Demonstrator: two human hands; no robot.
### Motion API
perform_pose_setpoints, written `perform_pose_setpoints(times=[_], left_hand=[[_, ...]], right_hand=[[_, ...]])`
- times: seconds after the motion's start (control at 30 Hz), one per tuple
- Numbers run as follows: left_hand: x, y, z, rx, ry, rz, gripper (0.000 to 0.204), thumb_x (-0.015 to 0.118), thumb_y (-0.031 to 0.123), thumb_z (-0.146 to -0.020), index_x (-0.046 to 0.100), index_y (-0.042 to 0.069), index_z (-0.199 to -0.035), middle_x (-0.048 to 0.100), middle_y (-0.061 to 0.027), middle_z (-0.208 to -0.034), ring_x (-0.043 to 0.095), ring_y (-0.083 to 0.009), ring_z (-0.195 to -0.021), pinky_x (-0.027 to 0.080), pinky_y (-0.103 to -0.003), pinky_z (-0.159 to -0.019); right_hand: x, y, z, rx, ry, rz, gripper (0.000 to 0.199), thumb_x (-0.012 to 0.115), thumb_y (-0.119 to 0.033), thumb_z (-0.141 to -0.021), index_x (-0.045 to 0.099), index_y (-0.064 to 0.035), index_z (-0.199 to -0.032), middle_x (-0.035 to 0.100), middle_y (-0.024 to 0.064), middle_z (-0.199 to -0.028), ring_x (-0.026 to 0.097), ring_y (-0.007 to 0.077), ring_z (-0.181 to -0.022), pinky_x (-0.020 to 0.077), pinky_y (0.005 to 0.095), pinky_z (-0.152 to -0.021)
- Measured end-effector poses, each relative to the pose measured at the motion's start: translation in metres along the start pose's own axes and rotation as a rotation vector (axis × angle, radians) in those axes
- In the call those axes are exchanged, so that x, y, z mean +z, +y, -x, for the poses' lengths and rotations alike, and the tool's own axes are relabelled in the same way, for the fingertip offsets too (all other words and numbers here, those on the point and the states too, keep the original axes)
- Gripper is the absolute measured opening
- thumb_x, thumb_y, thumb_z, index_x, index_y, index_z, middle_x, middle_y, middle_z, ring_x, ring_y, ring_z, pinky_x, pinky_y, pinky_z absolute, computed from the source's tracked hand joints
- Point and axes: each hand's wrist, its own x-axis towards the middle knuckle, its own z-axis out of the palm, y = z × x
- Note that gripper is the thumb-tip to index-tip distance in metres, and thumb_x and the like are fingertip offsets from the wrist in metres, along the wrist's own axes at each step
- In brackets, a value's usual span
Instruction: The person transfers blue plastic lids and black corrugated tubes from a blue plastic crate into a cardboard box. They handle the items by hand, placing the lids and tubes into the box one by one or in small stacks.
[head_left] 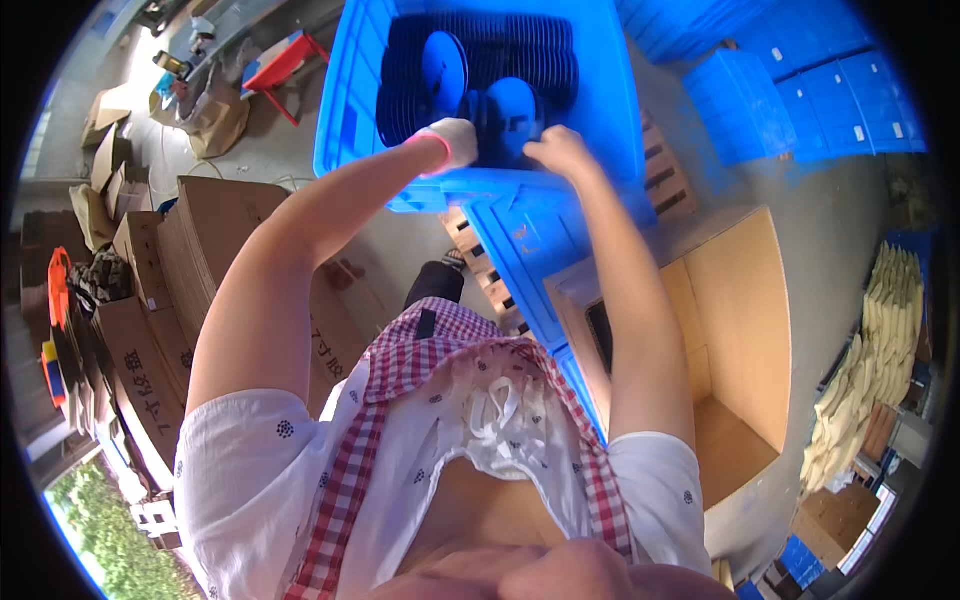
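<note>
My grip I cannot tell for sure through the blur: my right hand (562, 152) is half curled, fingertips at the lower right of a round dark disc (515, 102), perhaps touching it. My left hand (455, 143), white-gloved, bends inward on the disc's other side, its fingers hidden. Both my forearms angle inward over the near wall of a blue bin (628, 100); beyond my hands stand rows of dark discs (540, 35).

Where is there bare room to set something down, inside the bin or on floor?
Floor shows bare between the open cardboard box and pale stacked bundles; inside the blue bin, a strip right of the black discs. Crowded: around left hand and right hand, and the leftward cardboard.
</note>
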Motion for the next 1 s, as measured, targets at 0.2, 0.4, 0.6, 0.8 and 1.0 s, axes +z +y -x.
perform_pose_setpoints(times=[0.2, 0.4, 0.6, 0.8, 1.0], left_hand=[[-0.022, 0.037, 0.03, -0.334, 0.239, 0.816, 0.024, 0.052, 0.013, -0.086, 0.069, -0.003, -0.093, 0.068, -0.0212, -0.095, 0.065, -0.0366, -0.095, 0.053, -0.042, -0.08], [-0.008, 0.089, 0.042, -0.392, 0.273, 1.091, 0.027, 0.055, 0.021, -0.086, 0.058, -0.003, -0.1, 0.066, -0.0244, -0.089, 0.065, -0.0387, -0.086, 0.052, -0.043, -0.076], [-0.016, 0.115, 0.031, -0.377, 0.342, 1.097, 0.028, 0.053, 0.023, -0.086, 0.056, -0.002, -0.099, 0.066, -0.0259, -0.087, 0.064, -0.0403, -0.084, 0.052, -0.045, -0.077], [-0.012, 0.091, 0.031, -0.593, 0.504, 1.077, 0.028, 0.052, 0.024, -0.087, 0.057, 0.0, -0.1, 0.067, -0.0234, -0.084, 0.066, -0.0381, -0.08, 0.054, -0.044, -0.075], [-0.024, 0.094, 0.032, -0.67, 0.464, 1.103, 0.03, 0.048, 0.025, -0.09, 0.055, 0.002, -0.107, 0.067, -0.0224, -0.084, 0.067, -0.0373, -0.08, 0.054, -0.044, -0.075]], right_hand=[[0.002, -0.012, 0.052, 0.253, 0.053, -0.431, 0.03, 0.062, -0.027, -0.071, 0.066, 0.0027, -0.065, 0.064, 0.0172, -0.058, 0.066, 0.0236, -0.054, 0.055, 0.0339, -0.058], [0.01, -0.003, 0.107, 0.407, 0.008, -0.492, 0.031, 0.064, -0.024, -0.076, 0.062, 0.0047, -0.064, 0.064, 0.0169, -0.061, 0.066, 0.0218, -0.054, 0.053, 0.0325, -0.052], [-0.003, 0.015, 0.118, 0.428, 0.026, -0.437, 0.031, 0.064, -0.024, -0.076, 0.062, 0.0038, -0.062, 0.063, 0.0146, -0.058, 0.064, 0.0203, -0.051, 0.052, 0.0316, -0.051], [-0.012, 0.012, 0.119, 0.36, 0.094, -0.421, 0.03, 0.065, -0.026, -0.077, 0.067, 0.0032, -0.071, 0.065, 0.0138, -0.06, 0.067, 0.0191, -0.056, 0.0532, 0.0304, -0.056], [-0.021, 0.013, 0.122, 0.387, 0.318, -0.615, 0.028, 0.065, -0.024, -0.079, 0.069, 0.004, -0.077, 0.068, 0.0139, -0.067, 0.07, 0.0185, -0.065, 0.0541, 0.0284, -0.061]])
